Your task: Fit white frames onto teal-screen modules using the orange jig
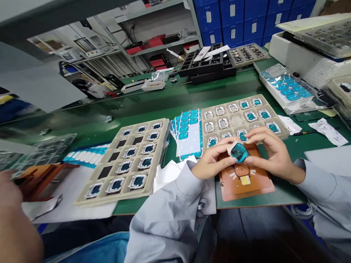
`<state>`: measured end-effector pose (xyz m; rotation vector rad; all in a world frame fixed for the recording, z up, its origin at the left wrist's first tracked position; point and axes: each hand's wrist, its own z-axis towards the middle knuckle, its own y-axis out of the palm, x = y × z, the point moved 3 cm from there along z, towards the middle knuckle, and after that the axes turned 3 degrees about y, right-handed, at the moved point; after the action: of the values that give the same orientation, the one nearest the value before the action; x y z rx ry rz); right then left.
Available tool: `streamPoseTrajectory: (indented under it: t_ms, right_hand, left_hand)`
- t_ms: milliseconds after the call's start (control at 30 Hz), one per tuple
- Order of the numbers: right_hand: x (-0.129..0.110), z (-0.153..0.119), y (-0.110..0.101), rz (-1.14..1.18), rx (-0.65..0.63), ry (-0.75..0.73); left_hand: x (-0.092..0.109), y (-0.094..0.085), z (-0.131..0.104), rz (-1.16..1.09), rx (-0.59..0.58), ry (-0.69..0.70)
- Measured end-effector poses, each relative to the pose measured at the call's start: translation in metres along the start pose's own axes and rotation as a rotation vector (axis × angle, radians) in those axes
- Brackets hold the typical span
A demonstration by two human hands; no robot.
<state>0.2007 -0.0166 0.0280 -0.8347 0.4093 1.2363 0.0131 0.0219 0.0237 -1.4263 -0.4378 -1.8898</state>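
Between both hands is a small squarish watch case [239, 152], its face covered with a shiny teal film. My left hand [215, 160] pinches it at its left edge with thumb and fingers. From the right, my right hand [270, 155] has thumb and fingertips closed on its other edge. It is held tilted above an orange-brown mat [260, 184] with a cartoon figure. Just behind my hands lies a beige compartment tray [236, 120] with similar cases, some with teal faces. Sheets of teal film stickers [188, 137] lie left of that tray.
A second beige tray [164, 146] of watch cases stands to the left. At the far left edge is another person's blurred hand [13, 219]. Black trays [208, 64] and bagged teal films [290, 87] sit farther back. Crumpled white paper [327, 131] and a black pen lie right.
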Motion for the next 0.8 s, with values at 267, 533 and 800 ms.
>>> streamPoseTrajectory:
  t_ms: [267,533,800]
  right_hand:
    - [-0.005,0.002,-0.004,0.008,-0.006,0.021]
    - [-0.019,0.000,-0.011,-0.044,-0.008,-0.152]
    - [-0.021,0.002,-0.032,0.082,0.038,-0.165]
  left_hand:
    - [-0.006,0.004,-0.001,-0.056,0.131,0.088]
    - [-0.008,0.001,-0.002,0.101,0.082,0.031]
    - [-0.011,-0.001,-0.001,0.067,0.072,0.070]
